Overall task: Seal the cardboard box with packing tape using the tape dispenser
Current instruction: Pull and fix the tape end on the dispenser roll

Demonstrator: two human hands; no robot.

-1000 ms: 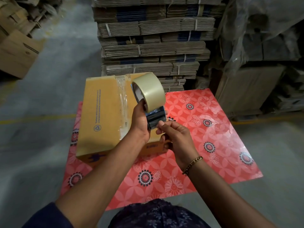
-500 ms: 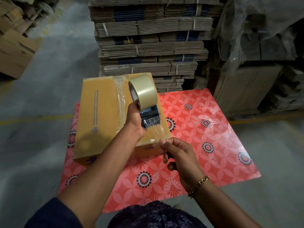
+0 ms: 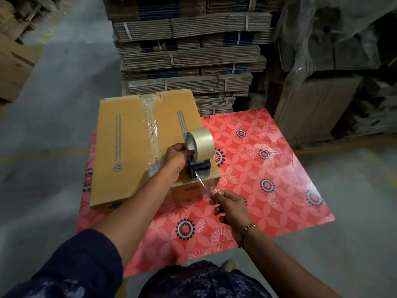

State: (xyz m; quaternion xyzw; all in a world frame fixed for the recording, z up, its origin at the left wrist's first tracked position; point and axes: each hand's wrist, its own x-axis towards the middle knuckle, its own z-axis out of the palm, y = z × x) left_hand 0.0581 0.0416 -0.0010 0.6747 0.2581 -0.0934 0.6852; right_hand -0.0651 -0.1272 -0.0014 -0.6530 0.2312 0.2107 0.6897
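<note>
Cardboard box: handling the tape lead

Cardboard box (image 3: 137, 151) lies on the red floral mat (image 3: 268, 168); its centre seam already carries clear tape. Left hand (image 3: 177, 157) is clenched round the tape dispenser (image 3: 198, 157) at the box's near right corner. Right hand (image 3: 228, 204) pinches the free tape end (image 3: 204, 187), just off that corner (thin, clingy film, probably apt to fold: hold it taut).
</note>
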